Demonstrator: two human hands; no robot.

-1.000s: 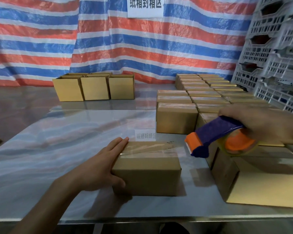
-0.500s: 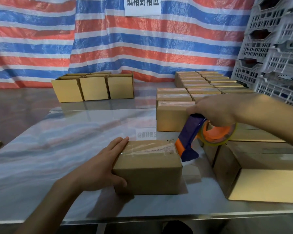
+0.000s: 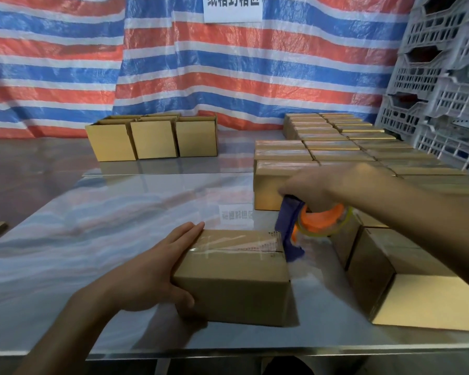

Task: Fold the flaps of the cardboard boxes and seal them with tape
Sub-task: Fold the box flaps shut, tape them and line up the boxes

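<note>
While the left hand (image 3: 152, 277) steadies the box (image 3: 236, 288) at the front of the worktop (image 3: 92, 239), grip spread flat | right hand (image 3: 312, 189), grip clamped on the tape dispenser (image 3: 290, 228), has dropped to the right end of the box | taping pass likely starting.

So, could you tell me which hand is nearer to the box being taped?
Left. The left hand rests against the left end of the box, fingers on top; the right hand is above and beyond its right end, gripping the tape dispenser.

Brown box (image 3: 236, 282) flat on table, top flaps taped shut.
</note>
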